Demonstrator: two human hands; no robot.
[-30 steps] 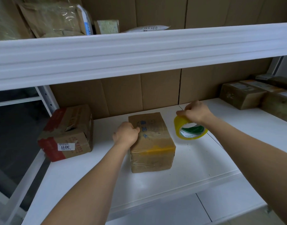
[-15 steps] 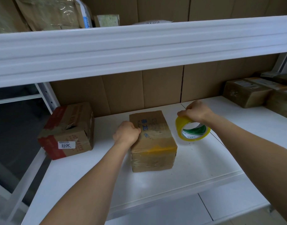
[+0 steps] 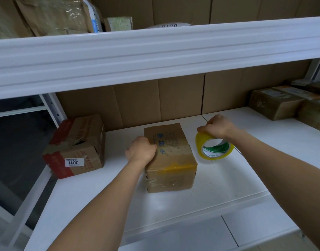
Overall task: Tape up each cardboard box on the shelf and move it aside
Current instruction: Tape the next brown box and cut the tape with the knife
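Observation:
A small cardboard box [image 3: 171, 160] with blue print and a strip of yellow tape across its near top edge stands in the middle of the white shelf [image 3: 219, 182]. My left hand [image 3: 141, 151] grips the box's upper left edge with curled fingers. To the box's right, a roll of yellow tape [image 3: 214, 147] stands tilted on the shelf, and my right hand [image 3: 218, 126] grips its top rim. A second cardboard box [image 3: 77, 147] with red tape and a "3011" label sits at the shelf's left end.
Several taped brown boxes [image 3: 282, 102] are stacked at the right end of the shelf. The upper shelf's white front rail [image 3: 155, 57] hangs low overhead, with parcels on top. Cardboard sheets line the back. At the left the shelf ends beside a white upright [image 3: 56, 109].
Both hands keep their grips; the roll and the box stay where they were. Only the camera has shifted slightly.

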